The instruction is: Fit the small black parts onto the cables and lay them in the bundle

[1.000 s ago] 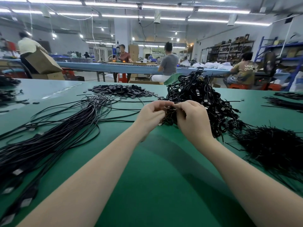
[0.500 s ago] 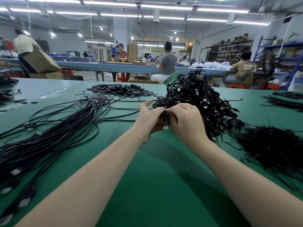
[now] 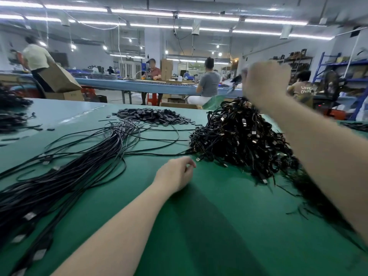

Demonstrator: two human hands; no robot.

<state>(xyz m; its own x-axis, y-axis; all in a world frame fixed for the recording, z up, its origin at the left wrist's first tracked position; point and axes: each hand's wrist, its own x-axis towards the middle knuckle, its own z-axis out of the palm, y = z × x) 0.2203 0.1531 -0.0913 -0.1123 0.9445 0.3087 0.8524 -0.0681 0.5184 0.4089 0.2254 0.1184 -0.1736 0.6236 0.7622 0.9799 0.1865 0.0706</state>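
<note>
My right hand (image 3: 266,84) is raised high above the tangled heap of black cables (image 3: 239,136) and is blurred by motion. It grips a dark cable end (image 3: 237,79) that sticks out to its left. My left hand (image 3: 175,174) rests low over the green table (image 3: 209,226), just left of the heap, with loosely curled fingers and nothing visible in them. A pile of small black parts (image 3: 153,116) lies at the far middle of the table. The long bundle of straight black cables (image 3: 59,176) fans out on the left.
A loose mass of thin black strands (image 3: 318,196) lies under my right forearm. More dark cable piles (image 3: 12,108) sit at the far left. Several people work at a blue bench (image 3: 159,86) behind the table. Shelving (image 3: 338,64) stands at the right.
Both hands were together at the heap's near edge working on one cable. Now my right hand has swung up and to the right with it, and my left hand has dropped toward the table.
</note>
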